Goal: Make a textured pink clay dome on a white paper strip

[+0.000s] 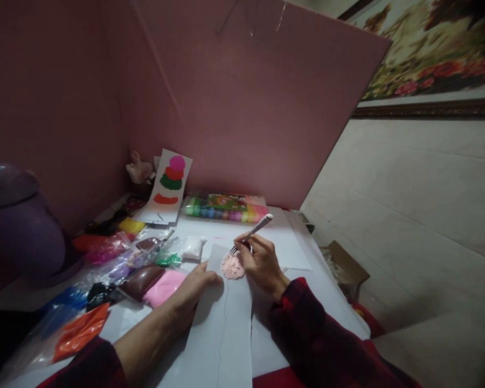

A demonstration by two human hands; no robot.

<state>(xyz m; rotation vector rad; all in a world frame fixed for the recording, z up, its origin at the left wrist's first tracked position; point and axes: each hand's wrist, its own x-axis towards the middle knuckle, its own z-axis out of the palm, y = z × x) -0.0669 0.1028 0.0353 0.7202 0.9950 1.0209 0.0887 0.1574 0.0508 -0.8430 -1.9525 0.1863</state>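
Note:
My right hand is closed in a pinch round a slim pen-like stick, pale with dark stripes and a white end. Its lower tip meets a round, textured pale pink clay patch on a long white card. Below the patch a thin, wavy pencil line runs down the card. My left hand grips the card's left edge, thumb on top near the patch; its other fingers are mostly hidden. Just left of that hand lies a bag of pink clay.
Several clay bags crowd the left, among them brown, orange and white. Behind stand a multicoloured clay pack and a card with coloured shapes. A purple container is far left; a cardboard box sits right.

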